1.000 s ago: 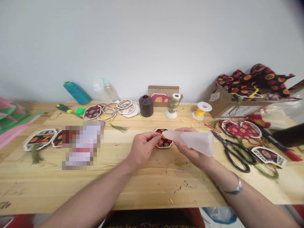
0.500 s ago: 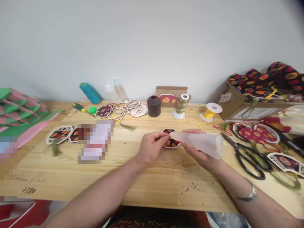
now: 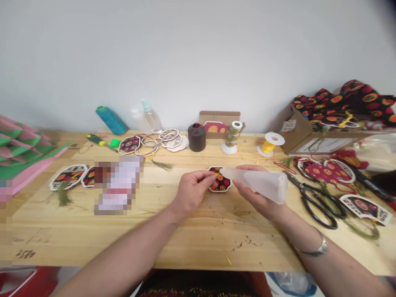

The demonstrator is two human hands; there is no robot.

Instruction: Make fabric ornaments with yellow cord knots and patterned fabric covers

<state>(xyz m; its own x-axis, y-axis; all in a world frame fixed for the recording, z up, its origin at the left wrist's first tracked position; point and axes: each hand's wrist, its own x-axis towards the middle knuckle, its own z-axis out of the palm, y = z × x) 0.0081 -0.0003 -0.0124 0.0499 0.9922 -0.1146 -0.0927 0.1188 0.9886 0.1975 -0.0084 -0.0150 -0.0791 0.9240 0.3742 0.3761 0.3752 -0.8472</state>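
a translucent squeeze bottle [image 3: 258, 184] lies nearly level above the table's middle, nozzle pointing left over a small red-and-black patterned fabric ornament [image 3: 220, 184] lying flat on the wood.

A plain, pale grey-white wall [image 3: 198, 57] fills the whole space behind and above where the work is held, unbroken and evenly lit with soft, shadowless light. Beneath the grip runs a long workbench [image 3: 192, 243] of light, knotty pine boards, butted against that wall. Below the bench's near edge, a strip of red floor [image 3: 18, 282] shows at lower left.
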